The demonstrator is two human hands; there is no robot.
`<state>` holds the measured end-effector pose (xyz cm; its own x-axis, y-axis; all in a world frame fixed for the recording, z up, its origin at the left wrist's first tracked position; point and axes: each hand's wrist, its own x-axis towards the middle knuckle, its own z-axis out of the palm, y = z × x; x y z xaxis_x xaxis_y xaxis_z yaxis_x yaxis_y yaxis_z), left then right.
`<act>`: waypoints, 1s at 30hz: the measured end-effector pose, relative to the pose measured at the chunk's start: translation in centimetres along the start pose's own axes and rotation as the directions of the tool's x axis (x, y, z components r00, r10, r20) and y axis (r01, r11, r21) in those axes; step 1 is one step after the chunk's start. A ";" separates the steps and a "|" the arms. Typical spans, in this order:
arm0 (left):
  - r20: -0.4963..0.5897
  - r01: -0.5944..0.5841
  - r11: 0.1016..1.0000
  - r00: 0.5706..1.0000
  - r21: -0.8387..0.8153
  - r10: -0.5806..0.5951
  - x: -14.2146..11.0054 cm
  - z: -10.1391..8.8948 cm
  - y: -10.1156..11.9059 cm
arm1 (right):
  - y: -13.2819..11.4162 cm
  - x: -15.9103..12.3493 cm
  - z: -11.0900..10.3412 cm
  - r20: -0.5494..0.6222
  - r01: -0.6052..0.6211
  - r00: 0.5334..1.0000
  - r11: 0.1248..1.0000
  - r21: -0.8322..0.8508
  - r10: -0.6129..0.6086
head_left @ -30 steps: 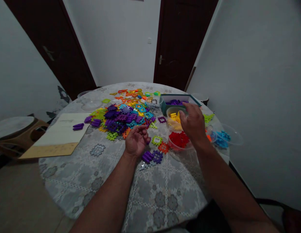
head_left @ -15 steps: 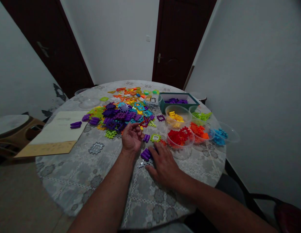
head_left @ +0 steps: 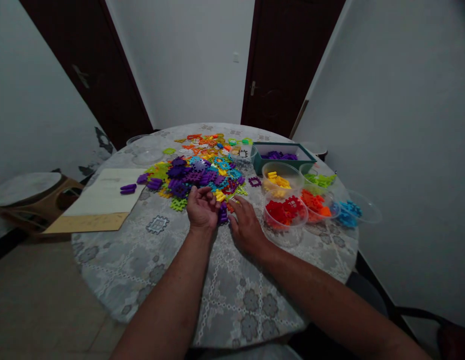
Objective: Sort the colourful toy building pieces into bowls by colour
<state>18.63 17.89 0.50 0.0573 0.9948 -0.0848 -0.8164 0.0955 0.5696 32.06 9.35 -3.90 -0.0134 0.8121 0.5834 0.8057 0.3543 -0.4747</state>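
My left hand point(head_left: 202, 209) rests at the near edge of the pile, palm turned up and fingers loosely curled, with nothing visible in it. Purple building pieces point(head_left: 222, 214) lie between my two hands, beside the left palm. My right hand point(head_left: 248, 226) is palm down, its fingers stretched forward on the table next to these pieces. Part of a small white window-like piece point(head_left: 234, 199) shows at its fingertips. In front is a heap of interlocking plastic pieces point(head_left: 194, 175), mostly purple, with yellow pieces point(head_left: 219, 195) just beyond my left fingers.
Clear tubs hold red point(head_left: 285, 211), orange point(head_left: 315, 202), yellow point(head_left: 278, 181), green point(head_left: 319, 179) and blue pieces point(head_left: 348, 214). Behind them stands a green box point(head_left: 258, 163) with purple pieces. A paper sheet point(head_left: 100, 192) and a grey square piece point(head_left: 157, 224) lie at left.
My right hand has moved forward over the table. The purple pieces near it are now farther forward, close beside my left hand. The view has shifted slightly left.
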 end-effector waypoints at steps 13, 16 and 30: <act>-0.062 -0.311 0.765 0.908 0.564 0.414 -1.9 0.4 1.6 | 0.4 -2.2 -0.1 0.128 -0.037 0.989 0.962 -0.272 0.074; 0.055 -0.401 0.581 0.852 0.708 0.521 -2.9 -0.9 3.8 | 0.9 -2.1 0.2 0.116 -0.030 0.991 0.951 -0.309 0.069; 0.198 0.062 -0.611 0.916 0.790 0.348 -2.3 -9.5 6.7 | 1.8 0.6 2.7 0.131 -0.148 0.965 0.888 -0.435 0.225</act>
<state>7.54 15.90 -3.29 -0.1182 0.9520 0.2824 0.9557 0.0319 0.2925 31.95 11.74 -6.15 0.0905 0.9247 0.3699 0.9753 -0.0071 -0.2210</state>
